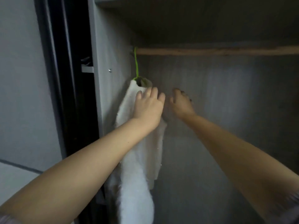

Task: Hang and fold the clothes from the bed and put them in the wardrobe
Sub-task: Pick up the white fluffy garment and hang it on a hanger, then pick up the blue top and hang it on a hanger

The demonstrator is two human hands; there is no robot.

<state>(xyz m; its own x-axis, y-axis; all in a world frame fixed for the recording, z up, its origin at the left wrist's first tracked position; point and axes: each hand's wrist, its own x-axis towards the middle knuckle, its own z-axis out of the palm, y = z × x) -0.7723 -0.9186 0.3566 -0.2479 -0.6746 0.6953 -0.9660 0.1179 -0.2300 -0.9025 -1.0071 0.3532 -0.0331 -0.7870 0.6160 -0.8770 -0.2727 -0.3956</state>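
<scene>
Left hand [148,109] fingers [154,92] on hung white garment [129,101]

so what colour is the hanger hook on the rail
Bright green: the hanger hook over the wooden rail, seen in the head view.
</scene>
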